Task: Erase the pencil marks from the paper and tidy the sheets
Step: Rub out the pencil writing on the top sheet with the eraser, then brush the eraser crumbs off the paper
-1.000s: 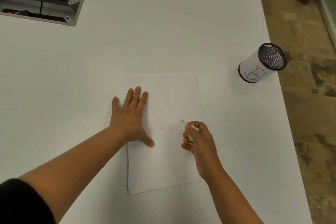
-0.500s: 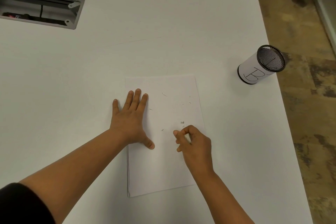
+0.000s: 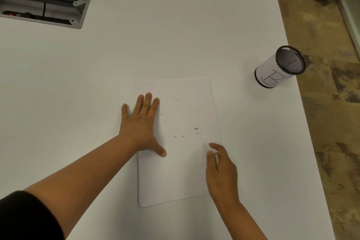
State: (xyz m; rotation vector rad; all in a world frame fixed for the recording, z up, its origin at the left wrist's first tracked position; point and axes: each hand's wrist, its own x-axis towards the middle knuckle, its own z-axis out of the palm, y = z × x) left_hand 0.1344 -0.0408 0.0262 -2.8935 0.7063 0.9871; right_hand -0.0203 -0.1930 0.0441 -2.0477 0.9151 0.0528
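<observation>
Paper pinned flat under left hand.

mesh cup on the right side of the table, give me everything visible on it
The mesh cup is a black wire-mesh cylinder, wrapped round its side in a white paper sleeve with a hand-drawn "B". Black rim and black base ring show above and below the sleeve. It stands upright on the white table near its right edge, apart from the paper stack. The open top shows mesh and a thin dark line inside; whether that is an object I cannot tell. Neither hand touches it.
</observation>
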